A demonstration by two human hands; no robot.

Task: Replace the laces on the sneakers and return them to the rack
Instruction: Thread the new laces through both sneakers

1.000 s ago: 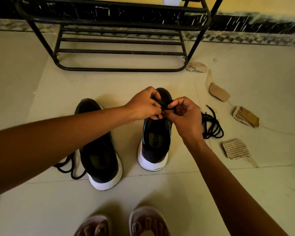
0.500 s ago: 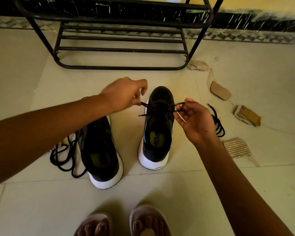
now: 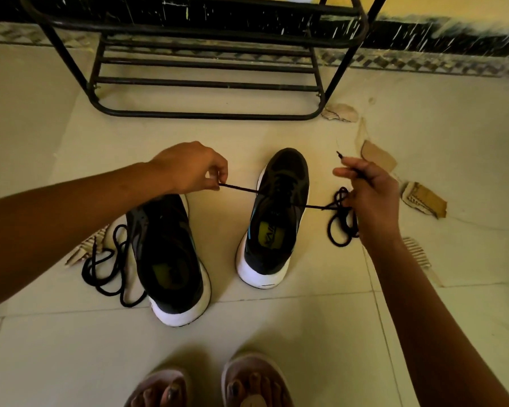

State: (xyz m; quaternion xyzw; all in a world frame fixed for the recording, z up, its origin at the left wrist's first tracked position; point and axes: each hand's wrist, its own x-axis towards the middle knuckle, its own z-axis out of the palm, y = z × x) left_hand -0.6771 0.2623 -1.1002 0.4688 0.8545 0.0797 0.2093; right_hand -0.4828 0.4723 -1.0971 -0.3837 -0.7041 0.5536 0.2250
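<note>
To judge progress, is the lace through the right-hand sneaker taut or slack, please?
Taut: the lace runs straight from left hand through the sneaker to right hand.

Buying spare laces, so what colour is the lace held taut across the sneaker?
Black; the lace across the sneaker shows best in the head view.

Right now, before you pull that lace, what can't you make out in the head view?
Head view:
Rack: upper shelves cut off by top edge.
Left sneaker: toe hidden under left hand and forearm.
Right sneaker: eyelets the lace passes, dark on dark.
Coiled lace: partly behind right hand.
</note>
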